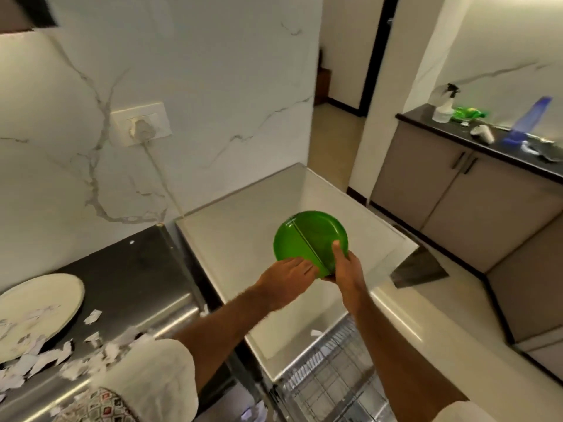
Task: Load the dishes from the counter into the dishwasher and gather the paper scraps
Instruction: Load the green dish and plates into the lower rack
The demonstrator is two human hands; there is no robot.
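Steel wire comes nearest: the wire rack (pixel 329 385), which I take to be the dishwasher's, is pulled out low in the view below both forearms. To its left the paper scraps (pixel 76 357) lie strewn over the steel counter (pixel 146 269), some against and some on a white plate (pixel 33 312) that lies flat there. One stray scrap lies at the rack's far edge. Beyond the rack, both hands hold a green plate (pixel 307 236) tilted up in the air above a pale white top (pixel 231 236), well clear of counter and rack. The right hand (pixel 347 269) pinches its near rim, with the thumb on the face and the fingers behind. The left hand (pixel 289 275) lays its fingers (pixel 306 264) fairly straight on the lower face, but its thumb is hidden, so I cannot tell whether it grips. A dark straight line crosses the green disc. It may be the edge of a second plate stacked on the first, but the blur hides which. The step in hand looks like loading: the dish is off the counter and not yet racked. Next it needs turning on edge and lowering back toward the body into a slot between the tines. The white plate and the scraps remain to be dealt with. Farther off are a wall socket (pixel 141 126) and a dark far counter (pixel 426 120) carrying a spray bottle (pixel 443 108).
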